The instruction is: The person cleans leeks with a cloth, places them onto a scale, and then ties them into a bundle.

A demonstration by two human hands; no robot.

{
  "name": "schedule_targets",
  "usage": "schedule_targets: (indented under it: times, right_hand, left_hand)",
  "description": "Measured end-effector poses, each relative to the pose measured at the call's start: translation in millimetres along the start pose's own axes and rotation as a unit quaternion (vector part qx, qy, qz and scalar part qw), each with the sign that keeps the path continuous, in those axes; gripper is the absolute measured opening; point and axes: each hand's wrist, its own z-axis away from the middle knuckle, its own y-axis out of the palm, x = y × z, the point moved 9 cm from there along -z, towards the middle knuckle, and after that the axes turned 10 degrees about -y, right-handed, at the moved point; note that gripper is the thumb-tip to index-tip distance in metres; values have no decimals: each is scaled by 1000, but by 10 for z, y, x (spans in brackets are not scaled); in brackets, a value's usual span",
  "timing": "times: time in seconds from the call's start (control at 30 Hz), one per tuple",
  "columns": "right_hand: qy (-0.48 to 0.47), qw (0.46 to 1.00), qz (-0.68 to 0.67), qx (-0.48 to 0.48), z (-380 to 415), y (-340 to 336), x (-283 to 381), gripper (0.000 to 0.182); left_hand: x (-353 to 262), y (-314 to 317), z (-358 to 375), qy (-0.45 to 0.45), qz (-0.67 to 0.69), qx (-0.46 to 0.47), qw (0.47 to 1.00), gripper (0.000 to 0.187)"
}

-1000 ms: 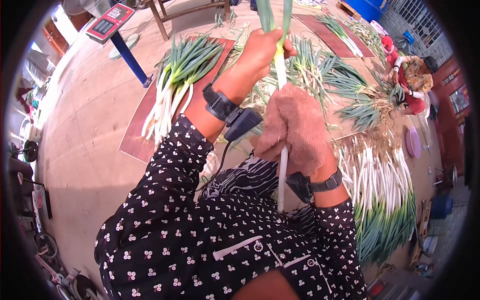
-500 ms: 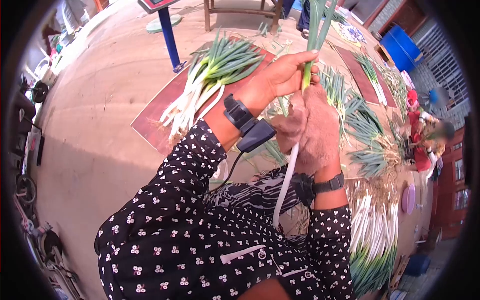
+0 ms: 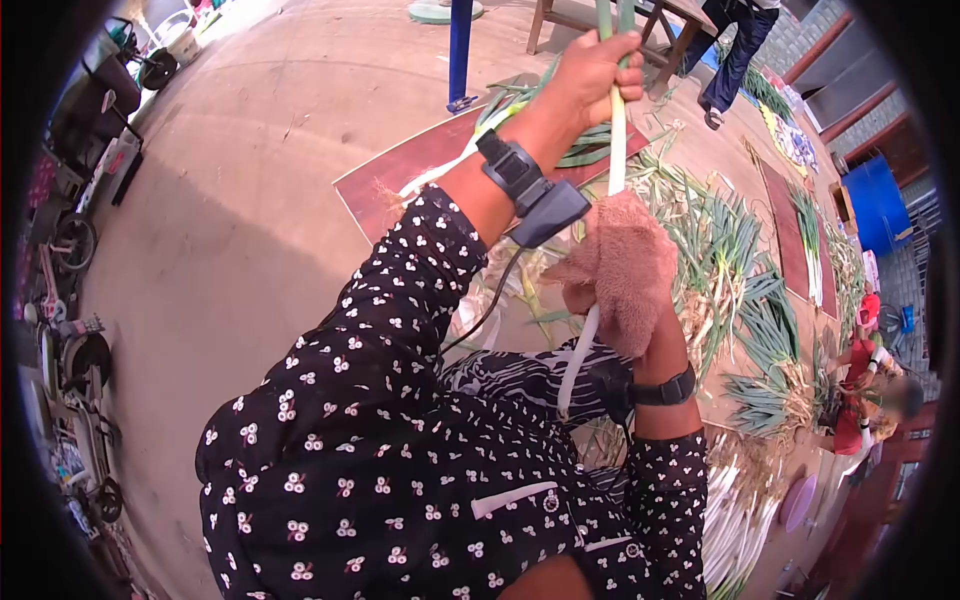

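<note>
A long green onion (image 3: 617,150) runs upright between my hands, its white shank low and its green leaves at the top. My left hand (image 3: 597,75) is closed around it where the leaves begin. Below, a fuzzy brown cloth (image 3: 635,255) is wrapped about the white part. My right hand (image 3: 580,296), mostly covered by that cloth, grips the onion through it. The root end hangs in front of my patterned trousers (image 3: 510,380). Behind my left forearm, more green onions (image 3: 590,147) lie on a dark red board (image 3: 375,190), partly hidden.
Bundles of green onions (image 3: 770,345) and loose leaves spread over the ground to my right. Another pile (image 3: 740,510) lies near my right elbow. A person in red (image 3: 855,385) is at the right, and another person's legs (image 3: 735,50) show beyond a wooden bench (image 3: 670,45). A blue barrel (image 3: 876,205) stands behind.
My left hand has moved up, away from the cloth-covered right hand, leaving more pale stalk between them. Less white shank shows below the cloth. The view has shifted left.
</note>
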Motion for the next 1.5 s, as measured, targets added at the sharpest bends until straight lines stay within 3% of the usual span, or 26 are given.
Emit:
schedule_targets:
  times: [0.03,0.13,0.17,0.2,0.23,0.3,0.33,0.37,0.4,0.43,0.47,0.5,0.57,0.6,0.67,0.7,0.77,0.87,0.97,1.03,1.17,1.2,1.3,1.37,1.4,1.5]
  right_hand:
    - [-54,998,-18,8,34,119,113,25]
    - [-181,979,-92,1,111,284,505,21]
    - [-67,963,-260,20,166,534,365,20]
    - [46,907,-417,37,346,945,259,19]
    - [156,815,-556,54,524,1326,211,18]
    - [170,807,-566,11,573,1502,168,18]
    - [174,804,-568,-10,559,1547,133,19]
    - [211,761,-612,-43,555,1619,69,22]
    - [241,716,-651,-75,518,1680,-8,25]
    - [269,667,-687,-105,466,1720,-87,28]
    - [268,707,-645,-111,401,1679,-167,35]
    - [284,692,-654,-111,411,1716,-224,35]
    - [321,661,-670,-110,470,1781,-324,34]
    - [410,618,-663,-100,587,1788,-383,29]
    - [437,556,-693,-138,804,1987,-546,25]
    - [449,523,-707,-158,871,2070,-646,23]
    - [445,491,-732,-157,823,2105,-718,22]
    - [435,454,-758,-172,797,2095,-754,24]
    - [433,464,-754,-168,734,2053,-795,24]
    - [457,467,-739,-166,722,2022,-822,24]
    - [509,446,-714,-178,803,2079,-894,24]
    - [515,444,-711,-179,846,2109,-919,24]
    - [449,602,-653,-102,816,2129,-997,23]
    - [502,479,-704,-151,805,2126,-945,22]
    - [523,415,-723,-176,780,2126,-915,21]
    - [496,440,-724,-194,681,2124,-935,23]
  left_hand:
    - [-220,-236,-105,8,20,-20,1000,12]
    - [-894,-791,-281,30,13,38,999,17]
    - [-1169,-910,-219,68,-27,-27,997,19]
    - [-1334,-1018,-178,75,-11,-7,997,19]
    - [-1446,-1073,-159,82,4,15,997,19]
    - [-1236,-1008,121,114,-24,-106,988,18]
    - [-959,-1094,211,87,-74,-139,984,17]
    - [-711,-765,421,84,-132,-106,982,17]
    - [-322,-785,599,49,-159,-187,968,38]
    - [141,-826,702,-50,-209,-177,960,52]
    - [567,-880,816,-100,-225,-157,957,47]
    - [830,-883,908,-147,-205,-162,954,44]
    - [885,-1033,803,-131,-226,-171,950,43]
    - [862,-1088,648,-114,-249,-163,948,44]
    - [657,-1085,350,-79,-311,-162,933,46]
    - [505,-1115,135,-46,-374,-151,914,46]
    - [251,-1267,-333,25,-596,-153,788,46]
    - [92,-1750,-912,66,-732,-167,657,40]
    - [63,-2313,-973,-26,-809,-223,543,41]
    - [226,-2908,-820,-14,-853,-240,464,43]
    - [673,-4218,-90,-213,-851,-305,371,46]
    - [699,-4260,37,-222,-843,-313,377,49]
    - [631,-4219,57,-240,-855,-296,353,64]
    - [487,-4162,-73,-224,-873,-283,327,72]
    - [464,-4347,-130,-216,-855,-304,360,95]
    - [484,-5010,-236,-225,-729,-388,516,117]
